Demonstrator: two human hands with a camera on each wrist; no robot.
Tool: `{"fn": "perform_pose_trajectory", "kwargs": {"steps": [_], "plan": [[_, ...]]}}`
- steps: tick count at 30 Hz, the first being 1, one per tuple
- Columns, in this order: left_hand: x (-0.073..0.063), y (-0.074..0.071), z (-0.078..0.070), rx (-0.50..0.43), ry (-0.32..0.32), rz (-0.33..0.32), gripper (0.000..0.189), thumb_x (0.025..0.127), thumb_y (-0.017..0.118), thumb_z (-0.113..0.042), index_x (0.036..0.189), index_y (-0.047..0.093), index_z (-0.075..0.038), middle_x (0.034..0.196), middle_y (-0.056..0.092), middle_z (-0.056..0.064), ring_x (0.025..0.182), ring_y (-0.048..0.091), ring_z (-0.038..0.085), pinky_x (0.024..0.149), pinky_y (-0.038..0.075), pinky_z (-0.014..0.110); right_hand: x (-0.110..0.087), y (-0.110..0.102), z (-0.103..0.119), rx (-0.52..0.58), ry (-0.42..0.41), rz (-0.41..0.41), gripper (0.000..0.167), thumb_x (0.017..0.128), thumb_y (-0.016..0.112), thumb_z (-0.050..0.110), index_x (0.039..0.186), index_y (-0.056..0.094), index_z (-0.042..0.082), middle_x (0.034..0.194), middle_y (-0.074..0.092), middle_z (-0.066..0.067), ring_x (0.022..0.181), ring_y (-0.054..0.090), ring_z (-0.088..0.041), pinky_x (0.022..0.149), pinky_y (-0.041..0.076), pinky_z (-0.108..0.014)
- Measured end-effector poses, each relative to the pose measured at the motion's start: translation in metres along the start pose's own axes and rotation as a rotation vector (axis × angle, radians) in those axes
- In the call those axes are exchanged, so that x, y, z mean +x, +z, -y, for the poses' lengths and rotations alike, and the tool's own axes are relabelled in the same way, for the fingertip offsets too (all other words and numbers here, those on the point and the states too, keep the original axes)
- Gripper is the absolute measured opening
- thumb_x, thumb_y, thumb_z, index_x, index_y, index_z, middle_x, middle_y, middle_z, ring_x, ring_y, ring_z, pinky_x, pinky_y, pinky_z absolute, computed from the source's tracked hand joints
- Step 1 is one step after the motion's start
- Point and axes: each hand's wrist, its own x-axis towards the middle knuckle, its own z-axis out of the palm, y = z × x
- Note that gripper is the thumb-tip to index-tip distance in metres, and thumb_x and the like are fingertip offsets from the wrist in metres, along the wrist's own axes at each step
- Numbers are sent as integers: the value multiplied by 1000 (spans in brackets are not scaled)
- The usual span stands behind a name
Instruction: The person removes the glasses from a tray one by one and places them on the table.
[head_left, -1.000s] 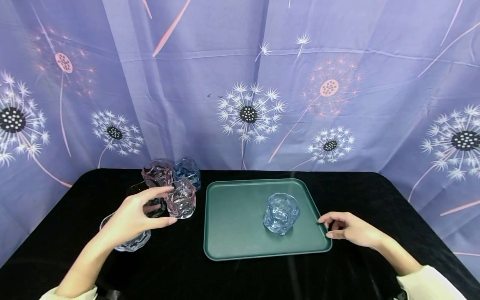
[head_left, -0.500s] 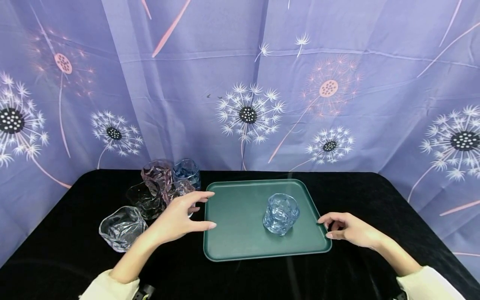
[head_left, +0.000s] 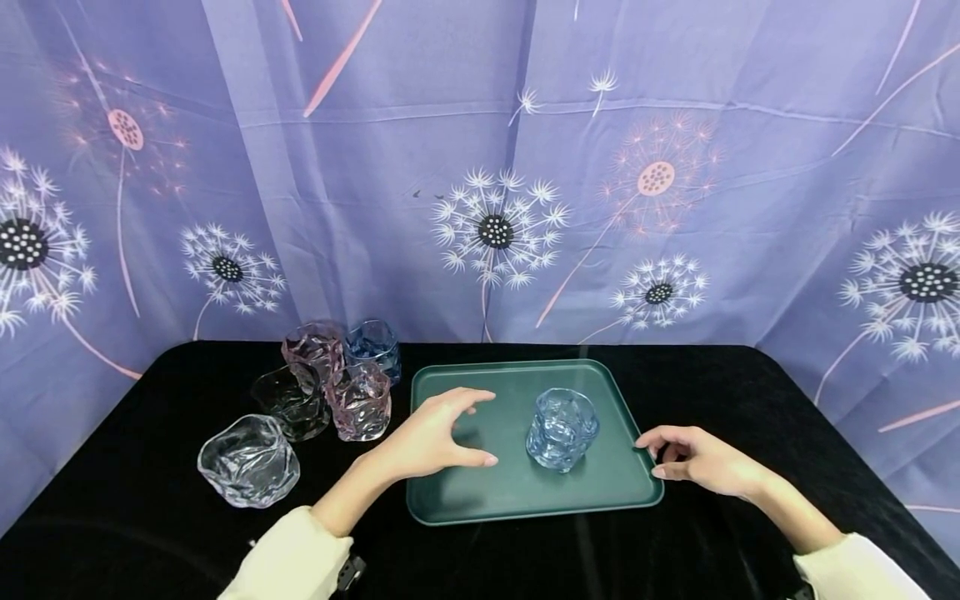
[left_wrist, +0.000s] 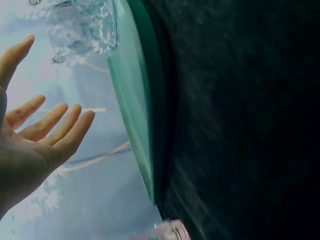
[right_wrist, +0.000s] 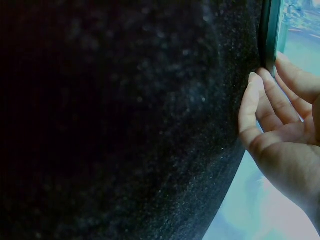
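Note:
In the head view, a pale blue glass tumbler stands upright on the right half of a green tray. My left hand hovers over the tray's left half, empty, thumb and fingers spread toward this tumbler. The left wrist view shows the same hand with its palm bare and the tumbler beyond the fingertips. At the tray's right edge, my right hand pinches the rim. From the right wrist, its fingers are bent at the tray's edge.
Left of the tray, several tumblers are grouped: a pink one, another pink one, a blue one and a dark one. Nearer lies a clear glass bowl. A black cloth covers the table; a purple curtain hangs behind.
My left hand has moved right, from beside the front pink tumbler to above the tray, carrying nothing. The right hand, tray and blue tumbler have stayed in place.

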Motion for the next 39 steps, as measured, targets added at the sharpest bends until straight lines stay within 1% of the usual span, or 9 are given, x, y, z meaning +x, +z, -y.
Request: {"fn": "perform_pose_trajectory", "kwargs": {"steps": [5,9,13,19,26,33,39], "plan": [[14,10,-9,25,-6,32,70,74,76,-32,132,46,-9,131,46,6,116,47,24,92,41,40,0,0,-1,-5,-11,-7,32,85,62,5,113,54,-8,90,53,-13,68,52,-10,57,47,-26],[24,19,-12,76,16,42,71,73,76,-32,133,45,-7,133,44,7,121,43,22,97,37,39,0,0,0,-6,-8,-9,32,85,61,5,113,54,-7,90,53,-13,68,51,-10,57,47,-26],[32,28,-13,79,22,56,72,74,76,-33,133,44,-8,134,43,7,123,40,21,98,36,39,0,0,0,-4,3,-6,33,85,62,6,114,54,-8,90,53,-15,68,51,-10,57,46,-26],[40,38,-15,71,-3,73,73,75,74,-35,135,42,-10,135,41,6,123,40,21,98,37,39,-1,0,0,-3,11,-5,34,85,62,7,114,53,-7,91,53,-16,69,51,-10,57,47,-26],[46,44,-20,62,-4,82,74,76,74,-33,138,39,-11,136,40,6,121,41,21,96,38,38,0,0,1,-14,3,-9,33,85,62,7,114,54,-7,90,53,-14,68,51,-10,57,47,-26],[54,47,-29,68,13,79,75,75,74,-34,138,39,-12,135,40,8,117,44,21,93,40,36,1,0,3,-13,0,-6,32,85,61,4,114,53,-8,90,52,-13,67,51,-9,56,46,-25],[64,49,-35,99,6,72,77,75,74,-37,139,37,-13,137,38,6,120,41,20,96,38,36,0,0,2,-6,19,-3,33,86,61,6,115,53,-7,91,53,-15,68,51,-10,57,46,-26]]}}
